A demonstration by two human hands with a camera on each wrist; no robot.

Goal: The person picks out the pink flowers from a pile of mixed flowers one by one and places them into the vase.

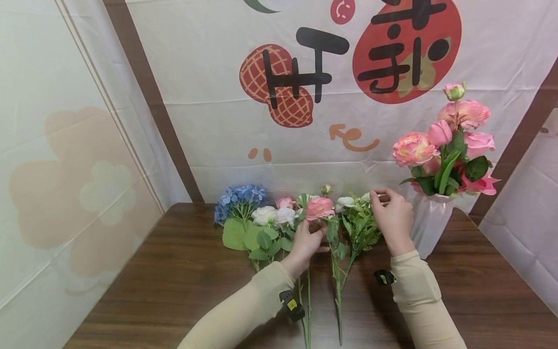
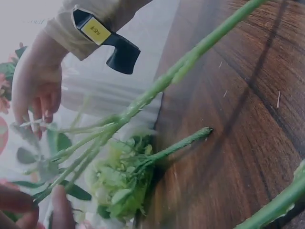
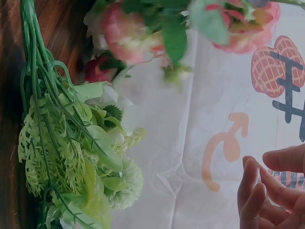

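In the head view my left hand [image 1: 305, 245] pinches the upper stem of a pink artificial flower [image 1: 320, 208] with leafy branches. The left wrist view shows this flower's green stem [image 2: 157, 88] raised over the tabletop, its side shoots running to my fingertips [image 2: 62, 210]. My right hand [image 1: 394, 218] hovers between the white-and-green bouquet [image 1: 363, 228] and the white vase. Its fingers [image 3: 252, 186] are loosely bent with nothing between them in the right wrist view. That bouquet [image 3: 86, 152] lies on the table, with fine light-green sprigs and pale blooms.
The white pleated vase [image 1: 431, 223] holding pink flowers [image 1: 462, 150] stands at the right back of the brown wooden table [image 1: 192, 291]. Blue hydrangea [image 1: 240, 198] and white roses [image 1: 274, 215] lie at the left back. A printed cloth [image 1: 209, 121] hangs directly behind.
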